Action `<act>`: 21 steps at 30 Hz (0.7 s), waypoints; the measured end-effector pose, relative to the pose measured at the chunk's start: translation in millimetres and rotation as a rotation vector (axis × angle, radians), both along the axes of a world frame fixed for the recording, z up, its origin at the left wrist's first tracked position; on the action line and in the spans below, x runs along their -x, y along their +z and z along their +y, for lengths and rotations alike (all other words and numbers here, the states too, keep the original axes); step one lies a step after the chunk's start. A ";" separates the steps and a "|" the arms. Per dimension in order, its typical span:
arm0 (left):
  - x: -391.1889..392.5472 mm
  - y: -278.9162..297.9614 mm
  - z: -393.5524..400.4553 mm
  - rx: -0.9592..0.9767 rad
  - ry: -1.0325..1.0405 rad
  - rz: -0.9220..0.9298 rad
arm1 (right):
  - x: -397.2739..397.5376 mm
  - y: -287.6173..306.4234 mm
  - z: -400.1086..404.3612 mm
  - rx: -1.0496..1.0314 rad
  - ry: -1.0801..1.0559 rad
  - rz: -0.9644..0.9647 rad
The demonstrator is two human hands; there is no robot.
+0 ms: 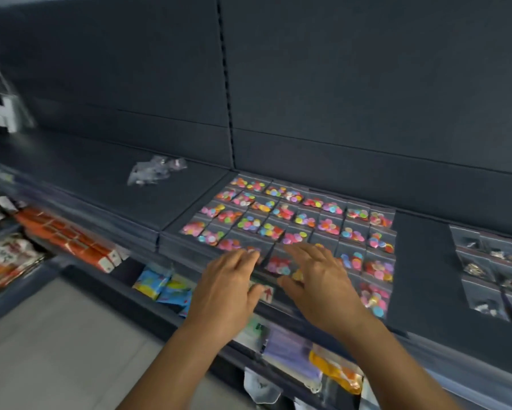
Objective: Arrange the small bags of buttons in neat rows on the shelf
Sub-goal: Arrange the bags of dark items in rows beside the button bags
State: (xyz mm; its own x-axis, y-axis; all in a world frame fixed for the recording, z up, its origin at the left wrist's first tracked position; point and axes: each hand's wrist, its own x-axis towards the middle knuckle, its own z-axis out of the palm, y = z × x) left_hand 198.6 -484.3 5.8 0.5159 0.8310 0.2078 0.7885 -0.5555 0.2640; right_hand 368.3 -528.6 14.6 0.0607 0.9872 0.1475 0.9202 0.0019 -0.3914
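Risk: both hands flat on slippery bags at front edge of shelf (420, 261). Hard push could slide bags off edge or bump tidy rows crooked.

Left hand (229, 279): fingers straight, spread, pressing front bags, gripping nothing. Right hand (317, 276): same.

Bags of buttons (281, 214): small, clear, bright colours, grid at 12 o'clock from hands. Loose clear bags (155, 173) at 10 o'clock, unsorted.

Left hand (229, 284) and right hand (317, 279) reach forward side by side, palms down, fingers extended.
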 end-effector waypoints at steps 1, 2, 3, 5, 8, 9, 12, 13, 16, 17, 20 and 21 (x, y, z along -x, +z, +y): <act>16.4 0.1 5.6 -0.005 0.016 -0.001 | 16.9 0.1 8.6 0.000 0.021 0.000; 32.2 0.2 10.9 -0.010 0.034 0.001 | 33.3 -0.3 16.9 0.001 0.044 0.001; 47.4 0.2 16.1 -0.010 0.053 0.002 | 49.4 -0.9 24.8 0.003 0.070 0.006; 76.7 -0.1 25.9 -0.008 0.092 0.002 | 80.1 -1.8 39.9 0.006 0.112 0.028; 116.1 -1.6 41.0 -0.020 0.133 0.013 | 120.7 -2.0 63.5 0.016 0.155 0.043; 127.8 -2.2 46.3 -0.022 0.151 0.011 | 132.7 -1.9 71.7 0.020 0.171 0.041; 158.0 -3.1 63.7 -0.023 0.207 -0.015 | 162.9 -2.6 97.1 0.025 0.219 0.024; 166.3 -3.2 70.3 -0.024 0.220 -0.021 | 171.0 -2.7 105.8 0.023 0.232 0.016; 188.1 -3.5 94.1 -0.027 0.250 -0.031 | 192.4 -1.9 135.4 0.021 0.268 0.007; 194.4 -3.3 103.2 -0.025 0.263 -0.040 | 198.7 -1.4 146.4 0.019 0.279 0.001; 210.1 -1.9 135.1 -0.026 0.279 -0.055 | 214.6 -0.6 184.2 0.013 0.304 -0.015; 214.3 -1.1 147.8 -0.030 0.278 -0.059 | 219.3 -0.6 198.3 0.013 0.312 -0.016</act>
State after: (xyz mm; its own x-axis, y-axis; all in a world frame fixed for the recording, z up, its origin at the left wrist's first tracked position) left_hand -15.6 -336.6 4.7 0.2557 0.9319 0.2572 0.8953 -0.3287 0.3008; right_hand 149.1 -330.3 14.0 -0.2475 0.9596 0.1336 0.8821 0.2803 -0.3785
